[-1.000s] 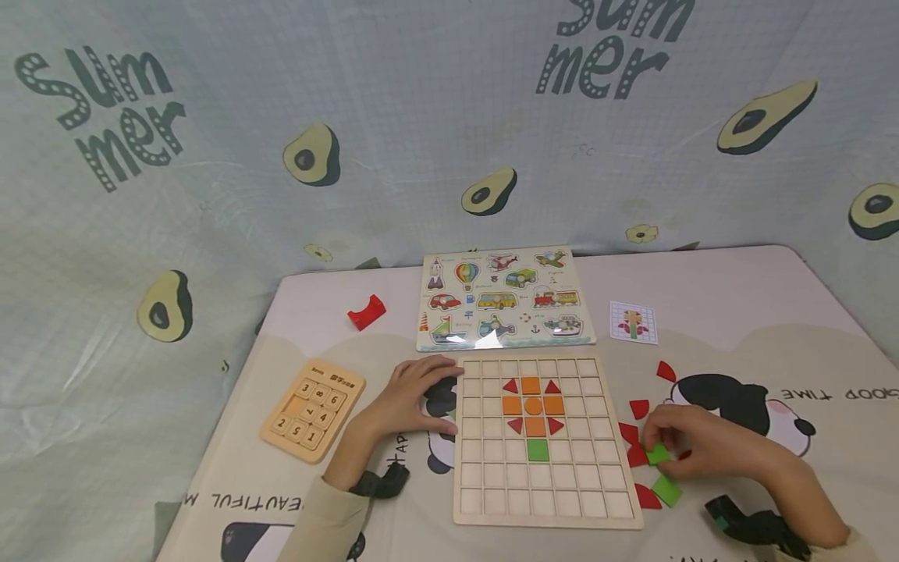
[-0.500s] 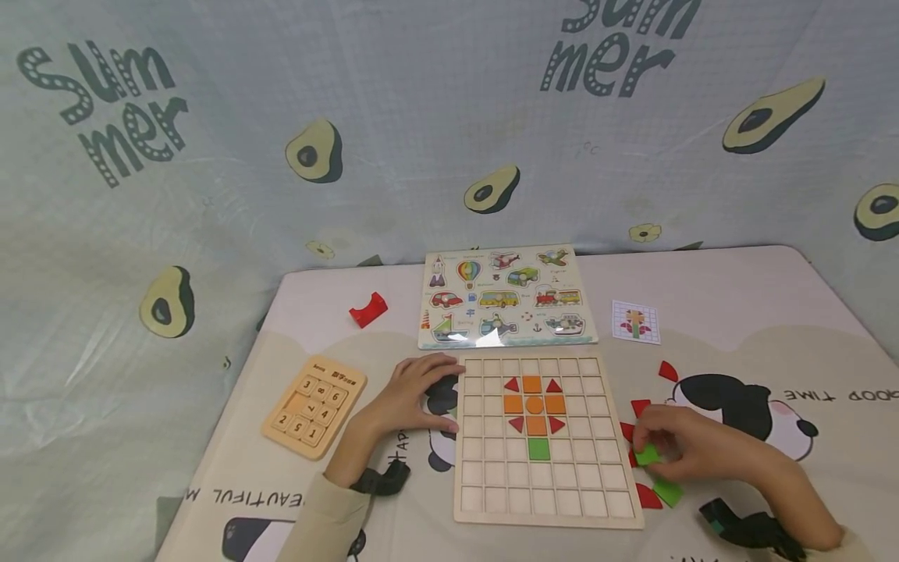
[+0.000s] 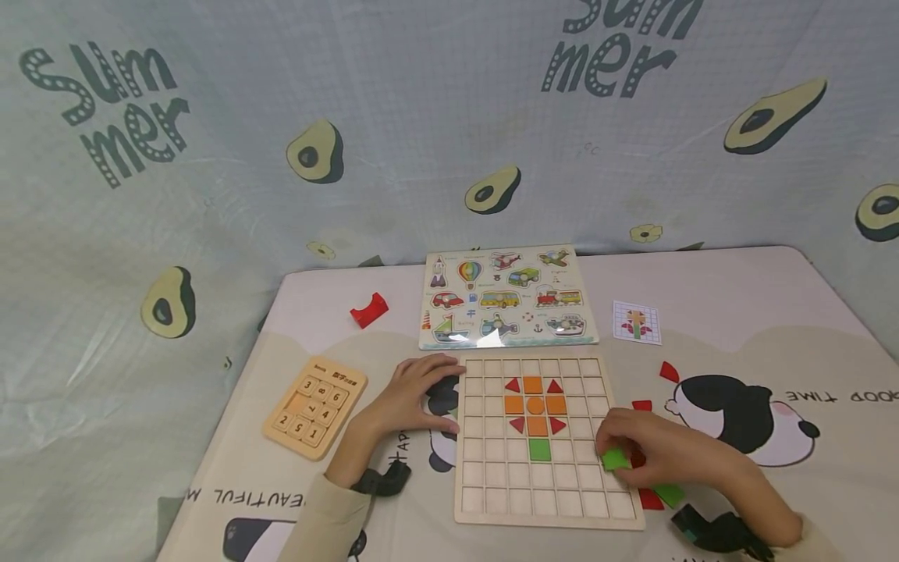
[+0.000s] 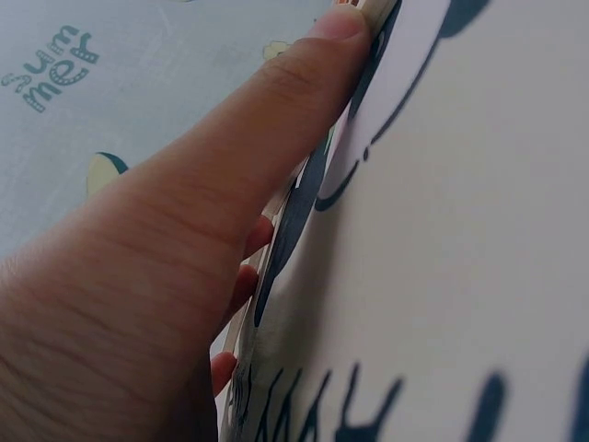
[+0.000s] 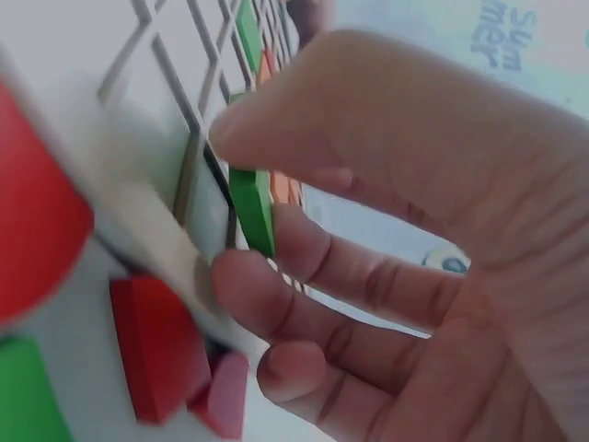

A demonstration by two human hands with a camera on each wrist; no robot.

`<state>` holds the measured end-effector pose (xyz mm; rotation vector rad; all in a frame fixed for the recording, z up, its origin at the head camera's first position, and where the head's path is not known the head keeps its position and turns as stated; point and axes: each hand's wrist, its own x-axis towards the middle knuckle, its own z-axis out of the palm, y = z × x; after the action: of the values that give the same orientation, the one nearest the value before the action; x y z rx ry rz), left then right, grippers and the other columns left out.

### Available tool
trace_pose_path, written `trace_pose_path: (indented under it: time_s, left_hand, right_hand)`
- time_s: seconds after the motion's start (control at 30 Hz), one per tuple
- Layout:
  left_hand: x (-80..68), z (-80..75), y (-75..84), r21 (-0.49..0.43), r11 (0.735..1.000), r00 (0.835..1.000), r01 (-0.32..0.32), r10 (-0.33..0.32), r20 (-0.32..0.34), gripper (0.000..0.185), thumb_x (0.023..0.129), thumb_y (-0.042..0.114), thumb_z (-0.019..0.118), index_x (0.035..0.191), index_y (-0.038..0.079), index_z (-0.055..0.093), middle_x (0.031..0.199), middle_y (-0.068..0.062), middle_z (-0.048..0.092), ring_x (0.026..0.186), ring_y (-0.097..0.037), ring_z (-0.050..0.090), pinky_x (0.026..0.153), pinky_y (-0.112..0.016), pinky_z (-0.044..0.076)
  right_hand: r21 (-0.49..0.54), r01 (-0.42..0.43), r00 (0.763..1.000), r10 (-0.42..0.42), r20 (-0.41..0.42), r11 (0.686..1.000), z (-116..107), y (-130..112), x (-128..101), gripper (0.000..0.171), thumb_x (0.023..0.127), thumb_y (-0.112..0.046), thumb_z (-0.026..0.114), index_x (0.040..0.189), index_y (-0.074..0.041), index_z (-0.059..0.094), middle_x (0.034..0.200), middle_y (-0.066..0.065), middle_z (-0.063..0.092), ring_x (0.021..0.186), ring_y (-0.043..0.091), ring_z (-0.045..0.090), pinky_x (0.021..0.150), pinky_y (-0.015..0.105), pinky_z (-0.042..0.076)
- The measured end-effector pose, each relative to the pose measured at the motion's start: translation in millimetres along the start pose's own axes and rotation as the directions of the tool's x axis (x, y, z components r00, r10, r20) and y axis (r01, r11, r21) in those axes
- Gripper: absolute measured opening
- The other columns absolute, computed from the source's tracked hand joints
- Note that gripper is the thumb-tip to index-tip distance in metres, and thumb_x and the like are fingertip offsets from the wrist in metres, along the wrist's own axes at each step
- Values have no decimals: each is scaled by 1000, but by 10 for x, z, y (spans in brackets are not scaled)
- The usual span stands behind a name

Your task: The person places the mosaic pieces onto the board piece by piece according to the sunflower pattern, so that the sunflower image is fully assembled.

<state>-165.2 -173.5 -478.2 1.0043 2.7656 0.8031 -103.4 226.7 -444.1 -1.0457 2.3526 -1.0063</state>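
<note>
A wooden grid board (image 3: 492, 499) lies flat, with orange squares, an orange disc (image 3: 535, 405), red triangles and one green square (image 3: 539, 449) set in its cells. My left hand (image 3: 410, 396) rests at the board's left edge, fingertips and thumb touching its rim. In the left wrist view the thumb (image 4: 285, 87) lies along that edge. Over the board's right border, my right hand (image 3: 667, 451) pinches a green square tile (image 3: 615, 459) between thumb and fingers. The right wrist view shows this tile (image 5: 251, 207) tilted on edge above the cells.
Red pieces (image 3: 651, 499) and another green tile (image 3: 669, 494) lie right of the board, partly hidden by the right hand. A pattern card (image 3: 636, 322), vehicle puzzle (image 3: 506, 297), number slide puzzle (image 3: 315, 407) and red curved block (image 3: 369, 311) lie around it.
My right hand has picked the green tile off the pile and carried it left to the board's right border. The left hand has stayed at the left edge.
</note>
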Motion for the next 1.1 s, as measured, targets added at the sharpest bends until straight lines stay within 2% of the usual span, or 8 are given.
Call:
trace_pose_path:
  time_s: [0.23,0.57,0.73,1.1]
  left_hand:
    - [-3,-13,8,-5,1000,1000,18,-18,16,84,69,47,85,142,21,51,149,-4,41,140,-24,32,112,-50,21]
    - [3,-4,-4,-6,999,999,36,-36,27,84,70,48,84,142,22,50,150,-3,40,141,-22,31,113,-50,19]
    - [16,10,-17,-4,999,999,43,-43,32,84,70,49,84,142,23,50,150,-3,40,141,-22,31,114,-49,19]
    - [8,-3,5,-9,999,998,53,-53,38,84,69,49,84,142,22,51,150,-4,40,140,-23,31,114,-50,19]
  right_hand:
    - [-3,-62,997,62,34,998,93,-135,139,23,78,-16,76,94,-27,63,94,-13,53,81,1,49,63,19,49]
    - [-54,45,996,-41,76,998,241,-259,287,19,83,-18,74,94,-29,62,97,-14,52,90,2,49,73,18,48]
    - [-37,54,996,-51,78,998,320,-292,331,17,86,-20,73,94,-30,62,102,-13,53,94,5,51,78,20,50]
    - [-68,100,995,-100,6,993,458,-305,411,12,88,-20,74,98,-21,69,101,-9,56,86,1,52,71,15,50]
